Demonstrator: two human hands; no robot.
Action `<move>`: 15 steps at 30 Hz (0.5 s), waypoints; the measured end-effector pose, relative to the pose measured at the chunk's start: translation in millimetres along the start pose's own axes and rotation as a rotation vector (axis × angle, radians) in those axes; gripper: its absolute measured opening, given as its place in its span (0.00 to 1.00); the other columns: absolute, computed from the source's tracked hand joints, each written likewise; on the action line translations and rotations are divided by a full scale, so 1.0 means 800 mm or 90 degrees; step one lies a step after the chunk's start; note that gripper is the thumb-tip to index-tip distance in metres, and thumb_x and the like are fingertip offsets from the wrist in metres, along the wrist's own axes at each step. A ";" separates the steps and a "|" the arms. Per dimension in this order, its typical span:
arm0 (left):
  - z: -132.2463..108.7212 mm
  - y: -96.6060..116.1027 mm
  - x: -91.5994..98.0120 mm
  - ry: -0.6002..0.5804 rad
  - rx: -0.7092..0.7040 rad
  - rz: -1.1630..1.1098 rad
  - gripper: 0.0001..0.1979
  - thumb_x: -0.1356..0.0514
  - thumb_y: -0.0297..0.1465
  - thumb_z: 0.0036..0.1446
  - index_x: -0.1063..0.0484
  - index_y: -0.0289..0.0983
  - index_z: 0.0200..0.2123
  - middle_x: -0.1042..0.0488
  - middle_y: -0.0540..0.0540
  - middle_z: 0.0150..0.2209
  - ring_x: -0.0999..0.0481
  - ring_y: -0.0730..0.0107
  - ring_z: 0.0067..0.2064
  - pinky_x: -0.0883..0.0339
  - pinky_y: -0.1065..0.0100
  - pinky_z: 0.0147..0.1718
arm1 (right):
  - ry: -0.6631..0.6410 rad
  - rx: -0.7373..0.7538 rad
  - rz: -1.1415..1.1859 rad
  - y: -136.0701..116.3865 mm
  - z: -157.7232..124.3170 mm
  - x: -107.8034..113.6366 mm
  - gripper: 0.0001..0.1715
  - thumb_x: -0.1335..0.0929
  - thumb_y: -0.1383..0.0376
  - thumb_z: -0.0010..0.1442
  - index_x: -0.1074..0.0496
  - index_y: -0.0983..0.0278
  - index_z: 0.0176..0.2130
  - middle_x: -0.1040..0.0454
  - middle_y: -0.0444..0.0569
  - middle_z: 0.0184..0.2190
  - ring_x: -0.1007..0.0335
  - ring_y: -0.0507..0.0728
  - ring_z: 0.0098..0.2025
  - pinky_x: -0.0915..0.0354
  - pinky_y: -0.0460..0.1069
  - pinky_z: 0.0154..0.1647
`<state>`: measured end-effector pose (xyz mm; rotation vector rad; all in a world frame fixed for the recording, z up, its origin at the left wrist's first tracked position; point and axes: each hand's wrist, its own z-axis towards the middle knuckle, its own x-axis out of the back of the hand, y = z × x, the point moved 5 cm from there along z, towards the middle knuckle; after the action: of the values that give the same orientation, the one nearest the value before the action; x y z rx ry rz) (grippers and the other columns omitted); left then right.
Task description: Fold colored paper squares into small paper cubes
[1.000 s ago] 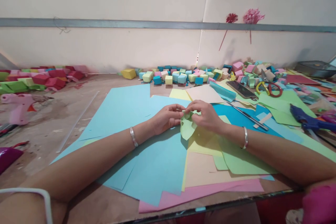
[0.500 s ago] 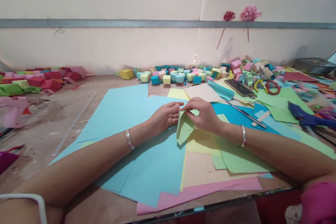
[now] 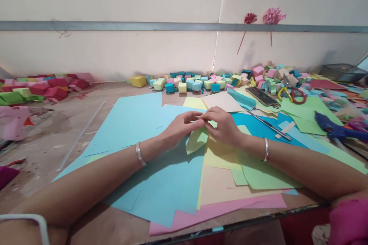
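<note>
Light green paper piece (image 3: 196, 141): at clock centre, between both hands, over light blue sheets (image 3: 169, 172).
Left hand (image 3: 181, 127): 9 o'clock of piece; thumb and fingers pinching its upper edge.
Right hand (image 3: 223, 127): 3 o'clock; fingers grasping the same edge.
Phone (image 3: 261, 96): 2 o'clock, near scissors (image 3: 298, 96).
Paper cubes (image 3: 182, 87): 12 o'clock, along the wall (image 3: 172, 53).
Pink glue gun (image 3: 15, 122): 9 o'clock, well apart.
</note>
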<state>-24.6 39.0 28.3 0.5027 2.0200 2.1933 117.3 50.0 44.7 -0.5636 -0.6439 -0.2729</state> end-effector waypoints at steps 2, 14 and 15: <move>-0.004 0.008 0.002 0.055 -0.061 0.125 0.18 0.33 0.35 0.50 0.30 0.36 0.43 0.26 0.42 0.45 0.24 0.63 0.45 0.29 0.63 0.43 | -0.007 0.000 -0.011 0.003 -0.001 -0.003 0.08 0.34 0.71 0.58 0.25 0.63 0.37 0.26 0.50 0.32 0.33 0.57 0.37 0.37 0.50 0.37; -0.014 0.017 0.003 0.135 -0.148 0.517 0.07 0.44 0.32 0.59 0.27 0.39 0.36 0.21 0.47 0.34 0.22 0.65 0.35 0.28 0.66 0.35 | -0.054 0.024 -0.192 -0.004 -0.006 -0.014 0.08 0.36 0.75 0.55 0.30 0.64 0.33 0.28 0.50 0.30 0.37 0.58 0.36 0.44 0.50 0.36; -0.015 0.017 0.003 0.133 -0.149 0.531 0.07 0.44 0.33 0.59 0.27 0.39 0.36 0.21 0.47 0.34 0.22 0.65 0.35 0.29 0.66 0.35 | -0.063 0.017 -0.192 -0.005 -0.006 -0.014 0.09 0.36 0.76 0.55 0.31 0.64 0.33 0.28 0.50 0.30 0.37 0.58 0.36 0.44 0.50 0.36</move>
<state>-28.3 27.2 41.3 1.3194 1.7834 2.9927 109.4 44.4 36.2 -0.4549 -0.8284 -0.5209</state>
